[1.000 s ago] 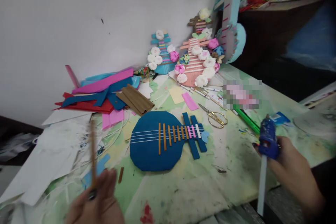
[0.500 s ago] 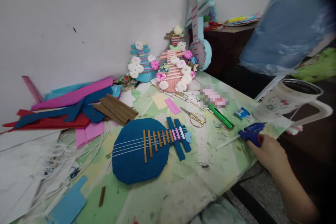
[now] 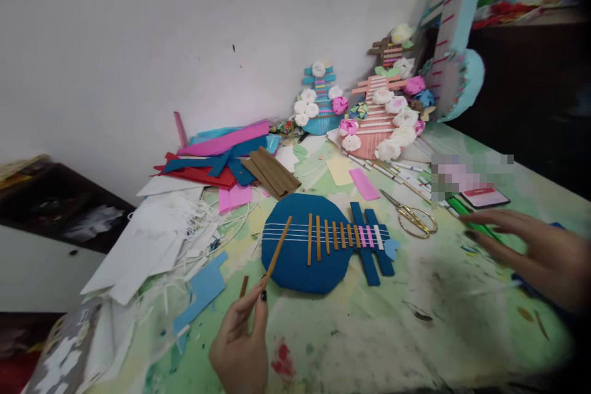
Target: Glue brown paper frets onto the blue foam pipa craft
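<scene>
My left hand (image 3: 242, 335) pinches a thin brown strip (image 3: 279, 247) between thumb and fingers. The strip slants over the left part of a dark blue lute-shaped cutout (image 3: 305, 277) lying flat on the table. White strings run along this cutout, crossed by several brown, pink and white strips, with a light blue piece (image 3: 391, 249) at its end. To the right my right hand (image 3: 540, 255), a little blurred, has its fingers stretched out above the table, near a green box cutter (image 3: 462, 209). Partly hidden beneath it is a dark blue glue gun (image 3: 526, 286).
Gold-handled scissors (image 3: 418, 221) lie right of the cutout. Brown crepe paper (image 3: 272, 172), coloured sheets and white string (image 3: 184, 215) cover the left side. Behind stand flower-decorated lute models, one blue (image 3: 319, 126), one pink (image 3: 369, 148). A short brown strip (image 3: 244, 286) lies near my left hand.
My left hand has come into view with a brown strip over the cutout. My right hand has let go of the glue gun and opened. The view has swung left; the mug is out of sight.
</scene>
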Demonstrator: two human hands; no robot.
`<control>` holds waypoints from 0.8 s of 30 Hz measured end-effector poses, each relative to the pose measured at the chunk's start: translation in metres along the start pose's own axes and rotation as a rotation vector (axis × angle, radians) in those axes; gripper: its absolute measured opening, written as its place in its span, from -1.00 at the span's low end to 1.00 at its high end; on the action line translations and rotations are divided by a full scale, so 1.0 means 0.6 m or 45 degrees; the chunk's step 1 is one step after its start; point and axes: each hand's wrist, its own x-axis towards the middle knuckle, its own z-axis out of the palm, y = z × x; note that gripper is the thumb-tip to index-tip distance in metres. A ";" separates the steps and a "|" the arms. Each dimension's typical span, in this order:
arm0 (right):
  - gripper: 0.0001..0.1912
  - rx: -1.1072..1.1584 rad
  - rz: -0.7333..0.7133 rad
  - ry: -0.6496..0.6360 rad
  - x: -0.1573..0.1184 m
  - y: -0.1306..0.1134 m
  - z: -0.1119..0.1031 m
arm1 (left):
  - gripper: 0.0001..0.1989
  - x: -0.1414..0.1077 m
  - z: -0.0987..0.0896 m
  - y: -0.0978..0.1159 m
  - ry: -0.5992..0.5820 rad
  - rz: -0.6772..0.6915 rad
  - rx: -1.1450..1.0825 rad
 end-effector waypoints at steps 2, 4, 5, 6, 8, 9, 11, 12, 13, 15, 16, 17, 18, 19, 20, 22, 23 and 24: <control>-0.77 0.166 -0.261 0.003 0.063 -0.097 -0.013 | -0.84 -0.006 0.006 -0.010 -0.104 0.141 0.039; -0.78 0.310 -0.436 -0.008 0.121 -0.175 -0.004 | -0.85 -0.010 0.015 -0.017 -0.182 0.320 0.088; -0.78 0.423 -0.487 -0.101 0.147 -0.204 0.009 | -0.85 -0.012 0.021 -0.019 -0.199 0.400 0.108; -0.79 0.578 -0.515 -0.218 0.170 -0.227 0.026 | -0.85 -0.014 0.026 -0.020 -0.197 0.469 0.128; -0.78 0.852 -0.507 -0.425 0.208 -0.260 0.068 | -0.88 -0.016 0.036 -0.021 -0.177 0.573 0.172; -0.77 0.915 -0.474 -0.509 0.223 -0.273 0.089 | -0.88 -0.017 0.040 -0.021 -0.168 0.608 0.199; -0.79 0.918 -0.438 -0.574 0.243 -0.294 0.126 | -0.89 -0.018 0.044 -0.020 -0.153 0.649 0.256; -0.79 0.899 -0.454 -0.601 0.249 -0.302 0.140 | -0.88 -0.019 0.045 -0.020 -0.146 0.663 0.278; -0.80 0.875 -0.480 -0.619 0.253 -0.309 0.150 | -0.88 -0.019 0.046 -0.019 -0.136 0.676 0.296; -0.79 0.842 -0.537 -0.647 0.256 -0.319 0.164 | -0.87 -0.019 0.046 -0.018 -0.121 0.715 0.332; -0.78 0.836 -0.555 -0.656 0.257 -0.321 0.168 | -0.87 -0.018 0.046 -0.018 -0.116 0.735 0.353; -0.78 0.837 -0.566 -0.664 0.257 -0.323 0.171 | -0.87 -0.017 0.046 -0.018 -0.112 0.757 0.374; -0.78 0.843 -0.574 -0.671 0.258 -0.323 0.173 | -0.87 -0.016 0.047 -0.017 -0.107 0.771 0.391; -0.78 0.851 -0.581 -0.676 0.258 -0.323 0.175 | -0.86 -0.015 0.047 -0.017 -0.104 0.781 0.404; -0.78 0.859 -0.589 -0.679 0.259 -0.323 0.177 | -0.86 -0.014 0.048 -0.018 -0.100 0.786 0.414; -0.77 0.865 -0.612 -0.675 0.261 -0.322 0.181 | -0.85 -0.012 0.049 -0.018 -0.096 0.797 0.428; -0.77 0.863 -0.628 -0.673 0.263 -0.323 0.182 | -0.85 -0.011 0.049 -0.018 -0.097 0.800 0.438; -0.77 0.858 -0.645 -0.674 0.264 -0.324 0.183 | -0.84 -0.010 0.050 -0.018 -0.095 0.801 0.448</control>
